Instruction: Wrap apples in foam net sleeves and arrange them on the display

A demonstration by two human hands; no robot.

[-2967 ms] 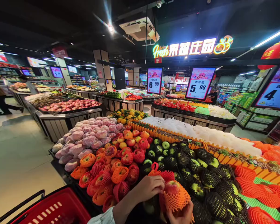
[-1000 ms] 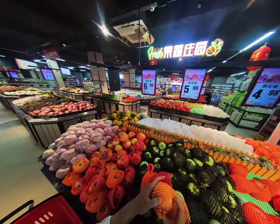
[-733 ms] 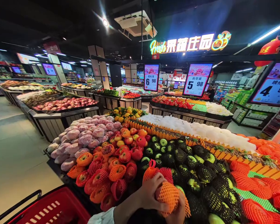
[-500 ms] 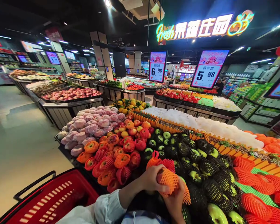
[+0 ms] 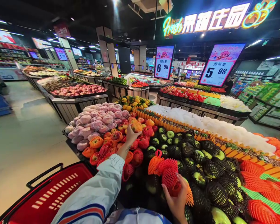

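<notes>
Stretched out over the pile of red apples, my left hand [image 5: 132, 135] has its fingers on an apple in an orange foam net [image 5: 137, 127]; it sits at the top of the pile. Lower right, my right hand [image 5: 179, 196] curls its thumb and fingers around a red foam net [image 5: 170, 175]. The net looks empty, though its lower end is partly hidden. An orange foam net [image 5: 154, 165] lies just left of it, on the green apples [image 5: 198, 178] in black nets. Another orange net [image 5: 189, 193] pokes out behind my right hand.
A red shopping basket [image 5: 53, 189] with a black handle stands at lower left. Pinkish wrapped fruit [image 5: 95, 124] is heaped left of the apples, with yellow fruit [image 5: 133, 102] behind. White-wrapped fruit [image 5: 207, 124] lies beyond an orange divider [image 5: 177, 125]. Red-netted fruit [image 5: 262, 183] is at right.
My left hand has moved from beside my right hand, up and left to the apple pile, with the orange-netted apple. My right hand now holds the red net. The view has shifted slightly left.
</notes>
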